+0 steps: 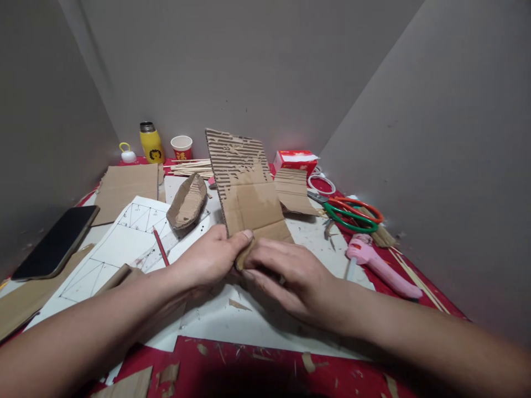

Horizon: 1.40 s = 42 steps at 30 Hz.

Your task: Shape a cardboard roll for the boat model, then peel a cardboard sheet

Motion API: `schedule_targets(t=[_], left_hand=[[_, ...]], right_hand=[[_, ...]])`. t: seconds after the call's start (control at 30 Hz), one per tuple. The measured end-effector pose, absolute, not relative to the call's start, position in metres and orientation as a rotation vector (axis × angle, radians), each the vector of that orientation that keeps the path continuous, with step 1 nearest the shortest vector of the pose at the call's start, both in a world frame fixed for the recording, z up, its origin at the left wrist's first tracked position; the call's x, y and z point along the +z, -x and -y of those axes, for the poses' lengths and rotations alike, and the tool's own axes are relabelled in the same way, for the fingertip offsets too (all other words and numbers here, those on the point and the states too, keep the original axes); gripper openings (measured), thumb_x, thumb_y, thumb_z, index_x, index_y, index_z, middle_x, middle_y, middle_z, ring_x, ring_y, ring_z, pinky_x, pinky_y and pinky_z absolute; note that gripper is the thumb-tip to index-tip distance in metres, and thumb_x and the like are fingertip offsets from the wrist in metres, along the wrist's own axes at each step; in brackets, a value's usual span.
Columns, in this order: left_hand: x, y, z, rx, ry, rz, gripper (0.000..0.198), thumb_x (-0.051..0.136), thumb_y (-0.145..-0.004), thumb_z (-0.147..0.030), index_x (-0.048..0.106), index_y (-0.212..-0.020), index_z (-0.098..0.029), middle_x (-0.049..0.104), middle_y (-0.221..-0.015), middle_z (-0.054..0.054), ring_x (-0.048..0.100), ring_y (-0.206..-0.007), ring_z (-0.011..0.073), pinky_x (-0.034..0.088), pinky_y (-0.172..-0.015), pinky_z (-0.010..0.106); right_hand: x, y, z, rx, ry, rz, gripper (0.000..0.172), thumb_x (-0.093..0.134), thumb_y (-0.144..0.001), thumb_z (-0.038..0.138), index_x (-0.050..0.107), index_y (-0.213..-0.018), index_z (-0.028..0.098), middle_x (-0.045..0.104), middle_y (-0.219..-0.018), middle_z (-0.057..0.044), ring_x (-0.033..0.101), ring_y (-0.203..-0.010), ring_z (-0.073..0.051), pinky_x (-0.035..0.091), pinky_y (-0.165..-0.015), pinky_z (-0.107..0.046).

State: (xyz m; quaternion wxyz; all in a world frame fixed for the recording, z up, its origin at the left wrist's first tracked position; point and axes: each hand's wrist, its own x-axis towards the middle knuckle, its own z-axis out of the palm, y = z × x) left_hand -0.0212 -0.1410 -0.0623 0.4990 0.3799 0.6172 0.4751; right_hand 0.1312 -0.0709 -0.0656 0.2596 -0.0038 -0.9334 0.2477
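A piece of corrugated cardboard [253,193] stands tilted up between my hands, its upper part stripped to bare ridges and its lower part smooth brown with creases. My left hand [215,249] grips its lower left edge, thumb on top. At the bottom edge, the fingers of my right hand [290,271] pinch a curled bit of the same cardboard. Just left of it lies a small boat-shaped cardboard piece [188,202]. Under my left forearm are white sheets with line drawings [136,221] and a red pencil [161,246].
Scissors with green and orange handles [352,215] and a pink glue gun [384,268] lie right. Behind stand a yellow bottle [152,145], a paper cup [181,148] and a red box [295,160]. Wooden sticks [188,168] lie there; a phone [56,240] is left.
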Motion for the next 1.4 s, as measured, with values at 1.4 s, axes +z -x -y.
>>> schedule_targets(t=[1.4], left_hand=[[-0.035,0.022,0.148,1.132,-1.211,-1.066,0.015,0.052,-0.089,-0.006,0.064,-0.089,-0.014,0.065,-0.084,0.001,0.060,-0.078,0.0093,0.047,-0.075,0.018]], right_hand=[[-0.056,-0.137,0.062,0.540,0.289,2.362,0.011,0.054,-0.088,0.013,0.055,-0.078,0.018,0.059,-0.066,0.001,0.053,-0.058,-0.009,0.042,-0.054,-0.019]])
